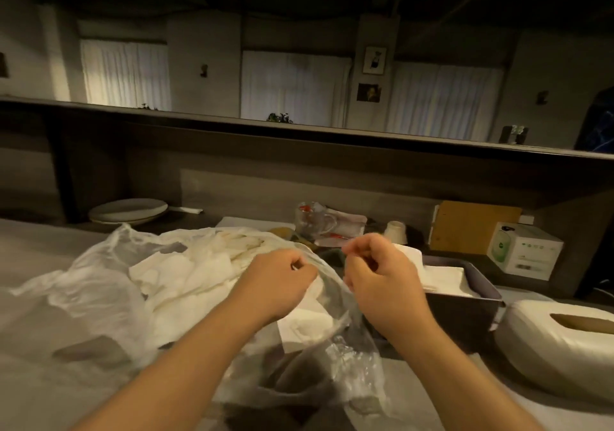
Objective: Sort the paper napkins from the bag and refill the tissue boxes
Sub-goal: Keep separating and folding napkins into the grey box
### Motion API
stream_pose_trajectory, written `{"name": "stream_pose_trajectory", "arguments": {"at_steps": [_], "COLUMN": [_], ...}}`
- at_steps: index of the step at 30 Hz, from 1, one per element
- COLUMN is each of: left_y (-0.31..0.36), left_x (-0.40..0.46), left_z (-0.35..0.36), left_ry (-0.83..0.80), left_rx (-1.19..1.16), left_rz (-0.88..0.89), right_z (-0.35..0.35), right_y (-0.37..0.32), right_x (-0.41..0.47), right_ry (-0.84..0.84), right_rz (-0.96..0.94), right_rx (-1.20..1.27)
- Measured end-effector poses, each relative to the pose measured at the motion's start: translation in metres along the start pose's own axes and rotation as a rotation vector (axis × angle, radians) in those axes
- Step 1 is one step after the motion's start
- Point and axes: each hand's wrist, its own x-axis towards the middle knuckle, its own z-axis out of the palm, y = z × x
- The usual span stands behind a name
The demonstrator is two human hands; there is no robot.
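A thin clear plastic bag (pixel 99 294) lies spread over the counter with crumpled white paper napkins (pixel 186 274) inside it. My left hand (pixel 280 281) pinches the bag's edge at the middle of the view, fingers curled. A little to its right, my right hand (pixel 382 274) pinches the same edge, and the film stretches between the two. To the right stands a dark open tissue box (pixel 465 311) holding white napkins (pixel 445 277). A white rounded tissue box cover (pixel 558 357) with a slot lies at the far right.
At the back of the counter are stacked white plates (pixel 128 211), a glass cup (pixel 312 221), a small white cup (pixel 395 231), a brown cardboard box (pixel 475 228) and a white-and-green carton (pixel 525 251). A raised dark ledge (pixel 299 131) runs across above them.
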Motion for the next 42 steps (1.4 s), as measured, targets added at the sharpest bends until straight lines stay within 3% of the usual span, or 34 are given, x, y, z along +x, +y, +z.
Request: {"name": "stream_pose_trajectory", "arguments": {"at_steps": [5,10,15,17,22,26,30,38,42], "left_y": [-0.039,-0.042,-0.045,-0.050,-0.065,-0.076,-0.081,-0.096,-0.099], "left_x": [-0.001,0.010,0.039,0.041,0.041,0.036,0.041,0.051,0.057], "left_z": [-0.012,0.001,0.012,0.018,0.025,0.021,0.023,0.026,0.027], "left_ry": [-0.051,-0.069,-0.108,-0.044,0.082,0.120,0.164,0.060,0.095], "left_rx": [0.148,0.267,0.410,0.476,0.371,0.301,0.340,0.433,0.500], "left_rz": [-0.069,-0.050,-0.004,0.013,0.038,0.022,0.038,-0.066,-0.068], "right_z": [0.043,0.064,0.077,0.076,0.087,0.097,0.110,0.122,0.120], "right_y": [0.012,0.024,0.041,0.044,0.035,0.042,0.044,0.051,0.052], "right_x": [0.009,0.012,0.015,0.017,0.033,0.049,0.062,0.078,0.078], "right_ry": [-0.399,-0.491,-0.413,-0.429,-0.414,-0.400,-0.419,-0.410,-0.399], "right_rz": [0.137,0.182,0.130,0.091,-0.049,-0.040,0.059,0.178,0.109], "right_rx": [-0.270,-0.488,-0.546,-0.600,-0.493,-0.506,-0.710,-0.849,-0.929]}}
